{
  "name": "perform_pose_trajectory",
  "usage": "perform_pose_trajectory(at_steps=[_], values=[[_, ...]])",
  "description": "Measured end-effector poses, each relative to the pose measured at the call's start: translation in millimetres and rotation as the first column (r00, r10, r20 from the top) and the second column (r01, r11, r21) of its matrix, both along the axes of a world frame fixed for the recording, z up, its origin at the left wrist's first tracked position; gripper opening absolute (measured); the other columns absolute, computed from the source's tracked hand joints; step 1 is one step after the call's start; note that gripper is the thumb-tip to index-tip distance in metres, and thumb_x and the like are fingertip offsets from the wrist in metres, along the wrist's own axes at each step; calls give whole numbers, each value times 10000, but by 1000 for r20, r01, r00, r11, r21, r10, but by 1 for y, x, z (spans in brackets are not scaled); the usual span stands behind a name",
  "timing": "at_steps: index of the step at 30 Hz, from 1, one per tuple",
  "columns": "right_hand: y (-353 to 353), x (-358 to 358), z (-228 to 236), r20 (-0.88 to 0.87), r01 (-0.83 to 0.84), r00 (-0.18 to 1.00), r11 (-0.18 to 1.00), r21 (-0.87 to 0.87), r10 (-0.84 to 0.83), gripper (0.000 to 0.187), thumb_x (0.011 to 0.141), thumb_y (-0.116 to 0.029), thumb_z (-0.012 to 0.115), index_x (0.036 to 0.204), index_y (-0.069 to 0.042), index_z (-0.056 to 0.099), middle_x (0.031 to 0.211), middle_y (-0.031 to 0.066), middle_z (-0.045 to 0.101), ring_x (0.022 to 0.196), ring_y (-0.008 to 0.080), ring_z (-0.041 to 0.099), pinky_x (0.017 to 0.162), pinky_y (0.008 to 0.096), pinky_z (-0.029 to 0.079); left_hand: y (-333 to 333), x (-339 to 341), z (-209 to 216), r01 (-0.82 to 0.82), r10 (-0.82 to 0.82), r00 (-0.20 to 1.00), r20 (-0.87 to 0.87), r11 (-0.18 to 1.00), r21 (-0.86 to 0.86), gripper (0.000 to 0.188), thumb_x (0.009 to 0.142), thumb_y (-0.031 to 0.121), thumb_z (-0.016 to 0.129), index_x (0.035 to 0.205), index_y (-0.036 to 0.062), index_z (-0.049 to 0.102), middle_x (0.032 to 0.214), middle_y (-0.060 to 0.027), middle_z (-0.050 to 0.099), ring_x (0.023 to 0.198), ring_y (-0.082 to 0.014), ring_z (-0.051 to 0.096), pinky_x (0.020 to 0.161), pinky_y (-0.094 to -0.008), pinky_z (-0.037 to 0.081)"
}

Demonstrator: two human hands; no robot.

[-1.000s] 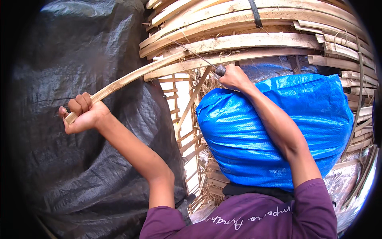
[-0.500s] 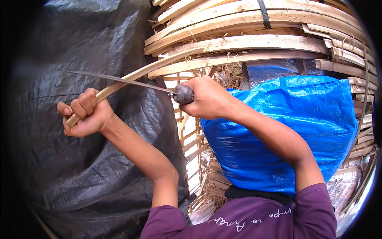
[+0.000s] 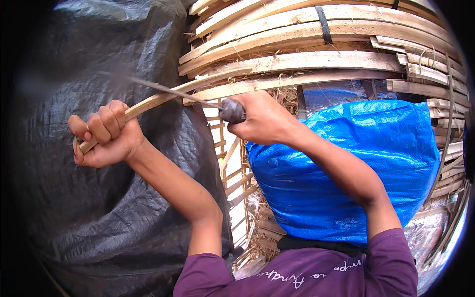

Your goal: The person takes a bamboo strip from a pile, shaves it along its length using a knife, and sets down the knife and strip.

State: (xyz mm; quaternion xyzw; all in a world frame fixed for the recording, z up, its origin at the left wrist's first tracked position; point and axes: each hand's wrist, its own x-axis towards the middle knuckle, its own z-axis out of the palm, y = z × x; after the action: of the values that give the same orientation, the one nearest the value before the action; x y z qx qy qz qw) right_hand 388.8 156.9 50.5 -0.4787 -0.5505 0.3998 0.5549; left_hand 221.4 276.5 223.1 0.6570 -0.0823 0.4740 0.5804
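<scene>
My left hand (image 3: 110,132) is closed around the lower end of a long, split bamboo strip (image 3: 154,100). The strip slants up to the right, toward the stacked slats. My right hand (image 3: 267,119) grips the dark, rounded handle of a long, thin-bladed knife (image 3: 231,111). Its narrow blade points left and lies across the strip, some way beyond my left fist. Motion blurs the far end of the blade. Blue woven plastic sheeting (image 3: 341,173) covers my lap beneath my right forearm.
Bundled bamboo slats (image 3: 297,32) fill the far side, bound with a dark strap (image 3: 323,24). Black plastic sheeting (image 3: 118,213) hangs or lies along the left. Fibrous shavings (image 3: 288,94) show between slats, and a slatted lattice (image 3: 237,180) stands beside the black sheeting.
The knife blade has shifted up along the strip, farther from my left fist. My right hand has moved slightly right, while my left keeps its hold.
</scene>
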Motion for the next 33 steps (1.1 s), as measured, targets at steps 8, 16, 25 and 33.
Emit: perform_pose_trajectory(at_steps=[8,16,25,33], values=[[3,0,-66,-33,42,998,977,-211,-50,157,700,-121,633,760,23,612,619,189,599,564,244,580,612,405,478,-5,-1,-2,227,-227,974,4,972,-55,197,817,253,526,719,146,393,387,79,310,329,2,165,389,-205,98],[-4,3,-22,25,49,999,992,-113,-47,149,702,-138,623,767,-3,618,667,227,621,651,390,633,638,448,493,-5,9,-4,236,-237,971,-20,971,-22,185,841,260,498,742,133,407,387,70,322,325,-4,163,377,-202,108],[21,14,-111,91,113,993,889,-444,-81,223,721,-178,648,835,12,672,749,229,675,728,323,694,693,412,527,-1,-10,-6,191,-190,981,43,981,-31,192,847,263,487,728,135,407,381,71,312,322,-5,161,371,-206,110],[17,27,-104,164,153,983,875,-460,-86,257,718,-221,640,840,4,659,740,246,654,699,344,665,681,434,509,-7,19,-5,191,-191,982,-4,982,11,193,853,276,498,755,128,421,384,72,302,330,-7,158,379,-218,101]])
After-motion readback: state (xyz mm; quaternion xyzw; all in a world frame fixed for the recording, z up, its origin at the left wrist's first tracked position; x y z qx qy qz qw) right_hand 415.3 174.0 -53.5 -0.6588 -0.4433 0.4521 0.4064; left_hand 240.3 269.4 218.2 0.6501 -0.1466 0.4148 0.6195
